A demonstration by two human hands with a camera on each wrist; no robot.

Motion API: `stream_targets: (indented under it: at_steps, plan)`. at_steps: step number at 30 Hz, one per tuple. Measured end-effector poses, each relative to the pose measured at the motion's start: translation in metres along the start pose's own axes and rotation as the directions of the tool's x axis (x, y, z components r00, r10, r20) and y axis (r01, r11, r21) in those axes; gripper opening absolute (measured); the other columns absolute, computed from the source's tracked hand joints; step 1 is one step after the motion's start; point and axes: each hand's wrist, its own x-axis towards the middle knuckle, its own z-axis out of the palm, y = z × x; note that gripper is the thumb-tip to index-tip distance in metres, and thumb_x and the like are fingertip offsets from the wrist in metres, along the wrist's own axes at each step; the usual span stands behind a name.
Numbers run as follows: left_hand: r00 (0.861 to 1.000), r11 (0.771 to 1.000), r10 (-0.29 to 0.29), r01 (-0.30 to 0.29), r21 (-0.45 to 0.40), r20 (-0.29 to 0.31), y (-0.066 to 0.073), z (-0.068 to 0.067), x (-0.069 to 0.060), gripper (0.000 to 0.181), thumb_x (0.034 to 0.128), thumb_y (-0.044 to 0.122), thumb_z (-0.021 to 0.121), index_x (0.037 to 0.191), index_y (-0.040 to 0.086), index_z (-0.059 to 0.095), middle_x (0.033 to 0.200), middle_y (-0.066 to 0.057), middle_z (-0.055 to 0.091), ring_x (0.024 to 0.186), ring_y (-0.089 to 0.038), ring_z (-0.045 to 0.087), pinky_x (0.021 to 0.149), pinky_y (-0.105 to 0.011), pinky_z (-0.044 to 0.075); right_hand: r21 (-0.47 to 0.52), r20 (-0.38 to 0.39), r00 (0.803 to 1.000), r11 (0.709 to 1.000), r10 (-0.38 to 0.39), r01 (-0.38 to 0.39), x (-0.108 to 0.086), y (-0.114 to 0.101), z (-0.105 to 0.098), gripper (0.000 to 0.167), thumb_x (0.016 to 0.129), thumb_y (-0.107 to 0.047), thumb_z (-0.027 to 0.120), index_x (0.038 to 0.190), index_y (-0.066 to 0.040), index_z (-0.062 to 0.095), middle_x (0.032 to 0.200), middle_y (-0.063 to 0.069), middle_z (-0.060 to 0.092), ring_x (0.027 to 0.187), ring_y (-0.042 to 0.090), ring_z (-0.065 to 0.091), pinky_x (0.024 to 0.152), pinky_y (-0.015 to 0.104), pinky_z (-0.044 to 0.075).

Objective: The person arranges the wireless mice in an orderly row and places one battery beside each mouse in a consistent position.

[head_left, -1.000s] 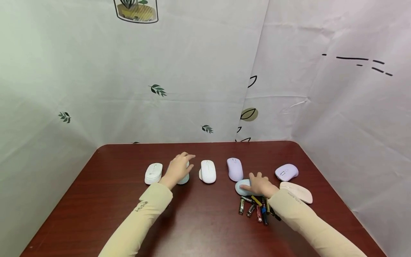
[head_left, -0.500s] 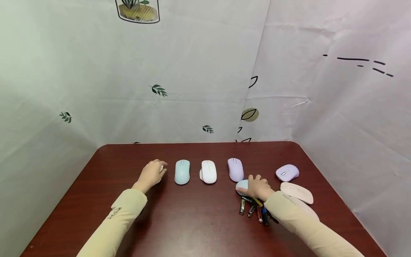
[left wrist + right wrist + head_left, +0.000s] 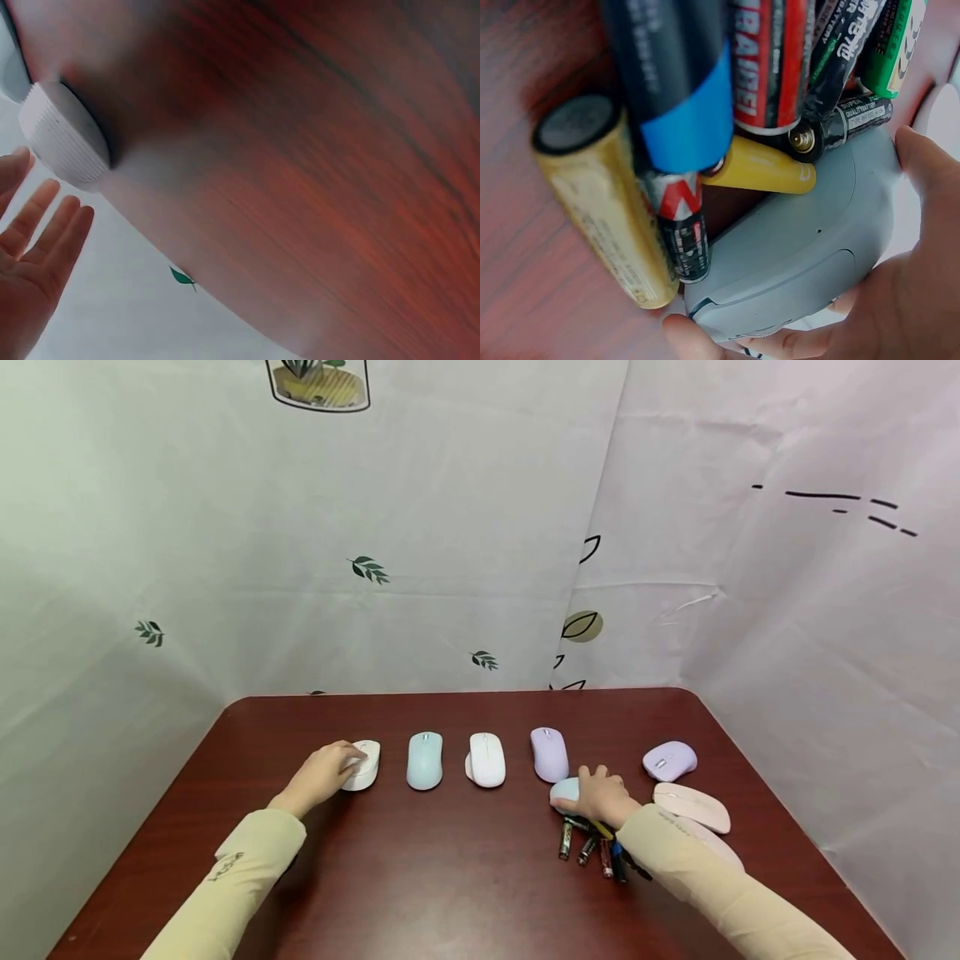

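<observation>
My left hand (image 3: pixel 321 774) is at the white mouse (image 3: pixel 367 767) at the left end of the row, its fingers over the near-left part of it. In the left wrist view the fingers (image 3: pixel 56 238) are spread and fairly straight beside the ridged white mouse (image 3: pixel 64 135); I cannot tell whether they touch it. My right hand (image 3: pixel 602 795) holds a light blue mouse (image 3: pixel 564 792), thumb on one side and fingers on the other. The right wrist view shows that mouse (image 3: pixel 810 240) against a pile of batteries (image 3: pixel 671 97), with a yellow battery (image 3: pixel 769 166) touching it.
A mint mouse (image 3: pixel 425 762), a white mouse (image 3: pixel 487 762) and a lilac mouse (image 3: pixel 550 756) stand in a row. To the right lie another lilac mouse (image 3: pixel 670 762) and a beige mouse (image 3: pixel 693 806), partly overlapping another pale one. A fabric wall (image 3: pixel 450 527) rises behind the table.
My left hand has moved left from the mint mouse, across the left white mouse, to that mouse's left side. The right hand has settled lower over the light blue mouse.
</observation>
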Motion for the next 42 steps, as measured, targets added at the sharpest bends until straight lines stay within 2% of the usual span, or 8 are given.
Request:
stream_targets:
  at_steps: [8,16,21,27,31,35,39,42]
  plan:
    - [0.996,0.996,0.084,-0.084,-0.012,0.011,-0.006,0.000,0.000,0.018,0.0806,-0.002,0.066,0.097,-0.003,0.073,0.104,-0.023,0.067,0.101,-0.041,0.062,0.082,-0.050,0.050,0.050,0.000,1.000,0.999,0.004,-0.004,-0.002,0.001,-0.003,0.082,0.078,-0.056,0.066,0.122,0.010,0.045,0.115,0.034,0.045,0.085,0.045,0.052,0.076,0.053,0.047]
    - [0.997,0.990,0.063,-0.058,-0.128,0.034,-0.013,-0.005,0.003,0.018,0.0793,-0.001,0.068,0.097,-0.002,0.073,0.104,-0.022,0.068,0.104,-0.041,0.062,0.085,-0.050,0.050,0.085,-0.032,0.999,0.996,0.009,-0.007,-0.003,0.001,-0.002,0.081,0.077,-0.056,0.067,0.120,0.009,0.046,0.115,0.034,0.043,0.085,0.046,0.051,0.070,0.052,0.048]
    - [0.995,0.986,0.095,-0.088,-0.141,0.041,-0.019,-0.006,0.003,0.019,0.0794,0.001,0.069,0.098,-0.002,0.073,0.103,-0.023,0.069,0.101,-0.040,0.063,0.083,-0.048,0.050,0.095,-0.026,1.000,0.995,0.011,-0.009,-0.005,0.000,-0.002,0.079,0.078,-0.054,0.068,0.121,0.008,0.046,0.118,0.033,0.042,0.087,0.047,0.050,0.067,0.053,0.048]
    - [0.992,0.984,0.124,-0.120,-0.135,0.021,-0.019,-0.005,0.003,0.019,0.0787,0.002,0.070,0.097,-0.002,0.073,0.100,-0.022,0.070,0.099,-0.038,0.064,0.082,-0.047,0.051,0.099,-0.019,1.000,0.995,-0.001,0.003,-0.007,-0.001,-0.004,0.075,0.079,-0.050,0.068,0.122,0.007,0.046,0.116,0.031,0.043,0.089,0.046,0.049,0.069,0.055,0.047]
    - [0.992,0.983,0.127,-0.123,-0.135,0.025,-0.018,-0.005,0.003,0.019,0.0784,0.001,0.070,0.096,-0.003,0.073,0.100,-0.022,0.070,0.098,-0.038,0.064,0.082,-0.047,0.051,0.102,-0.009,1.000,0.995,-0.001,0.002,-0.007,-0.003,-0.005,0.075,0.079,-0.049,0.069,0.123,0.007,0.045,0.115,0.030,0.043,0.092,0.047,0.048,0.071,0.058,0.046]
    - [0.992,0.985,0.123,-0.117,-0.129,0.037,-0.017,-0.006,0.004,0.019,0.0781,0.000,0.069,0.096,-0.004,0.073,0.100,-0.023,0.069,0.098,-0.039,0.064,0.082,-0.047,0.051,0.111,0.016,0.999,0.993,0.043,-0.045,-0.006,-0.004,-0.004,0.082,0.077,-0.053,0.068,0.127,0.006,0.042,0.117,0.033,0.042,0.099,0.050,0.045,0.074,0.063,0.044]
    - [0.994,0.988,0.090,-0.081,-0.132,0.068,-0.014,-0.007,0.005,0.017,0.0778,-0.001,0.069,0.095,-0.004,0.073,0.101,-0.024,0.068,0.098,-0.040,0.063,0.082,-0.048,0.050,0.102,0.031,0.997,0.992,0.070,-0.072,-0.006,-0.004,-0.002,0.089,0.075,-0.058,0.068,0.128,0.007,0.040,0.115,0.034,0.043,0.100,0.051,0.046,0.076,0.064,0.043]
    - [0.994,0.989,0.075,-0.063,-0.134,0.084,-0.014,-0.008,0.005,0.017,0.0777,-0.001,0.069,0.094,-0.004,0.073,0.100,-0.024,0.068,0.098,-0.040,0.063,0.082,-0.048,0.050,0.102,0.026,0.997,0.992,0.066,-0.068,-0.005,-0.003,0.000,0.088,0.073,-0.058,0.070,0.125,0.007,0.042,0.110,0.033,0.045,0.097,0.048,0.047,0.075,0.062,0.044]
